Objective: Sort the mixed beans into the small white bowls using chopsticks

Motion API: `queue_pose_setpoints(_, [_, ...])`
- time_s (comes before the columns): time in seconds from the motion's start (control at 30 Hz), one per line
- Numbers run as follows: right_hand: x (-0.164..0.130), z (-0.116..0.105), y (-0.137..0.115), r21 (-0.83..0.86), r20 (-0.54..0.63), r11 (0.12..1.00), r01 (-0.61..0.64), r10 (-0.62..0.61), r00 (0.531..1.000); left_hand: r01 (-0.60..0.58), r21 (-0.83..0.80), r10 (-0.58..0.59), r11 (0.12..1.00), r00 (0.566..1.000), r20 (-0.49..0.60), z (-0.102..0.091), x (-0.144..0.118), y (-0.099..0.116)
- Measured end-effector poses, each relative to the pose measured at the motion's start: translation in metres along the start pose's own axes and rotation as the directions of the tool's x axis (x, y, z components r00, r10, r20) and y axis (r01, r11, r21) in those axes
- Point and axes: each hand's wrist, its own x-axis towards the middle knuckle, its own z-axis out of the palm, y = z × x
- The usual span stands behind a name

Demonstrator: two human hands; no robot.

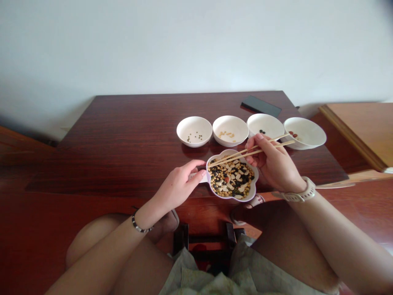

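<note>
My left hand (pixel 181 182) is closed on the short handle of a flower-shaped bowl (pixel 256 188) with a pale purple rim. Mixed beans and peanuts (pixel 231 178) fill it: yellow, black and green ones, with a reddish one among them. Held in my right hand (pixel 274 162) is a pair of chopsticks (pixel 245 152), whose tips reach into the mix at the bowl's left side. Whether the tips pinch a bean is too small to tell. Behind stand a white bowl (pixel 194 123) with small green beans, another white bowl (pixel 230 123) with yellow beans.
Further right are a white bowl (pixel 265 121) with a few black beans and a white bowl (pixel 310 131) with reddish pieces. A dark phone-like slab (pixel 260 105) lies behind them on the dark wooden table (pixel 123 143). A lighter wooden cabinet (pixel 362 127) stands at the right.
</note>
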Motion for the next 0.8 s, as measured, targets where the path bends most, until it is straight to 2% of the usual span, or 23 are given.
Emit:
queue_pose_setpoints(0.6, [-0.0013, -0.0016, -0.0021, 0.035, -0.002, 0.999, -0.033, 0.033, 0.999, -0.004, 0.023, 0.004, 1.000, 1.000, -0.007, -0.0004, -0.0002, 0.0008])
queue_pose_setpoints(0.8, [-0.0004, -0.0028, -0.0001, 0.019, -0.006, 1.000, -0.008, 0.008, 1.000, -0.004, 0.027, 0.005, 1.000, 1.000, -0.009, 0.0000, -0.0003, 0.0005])
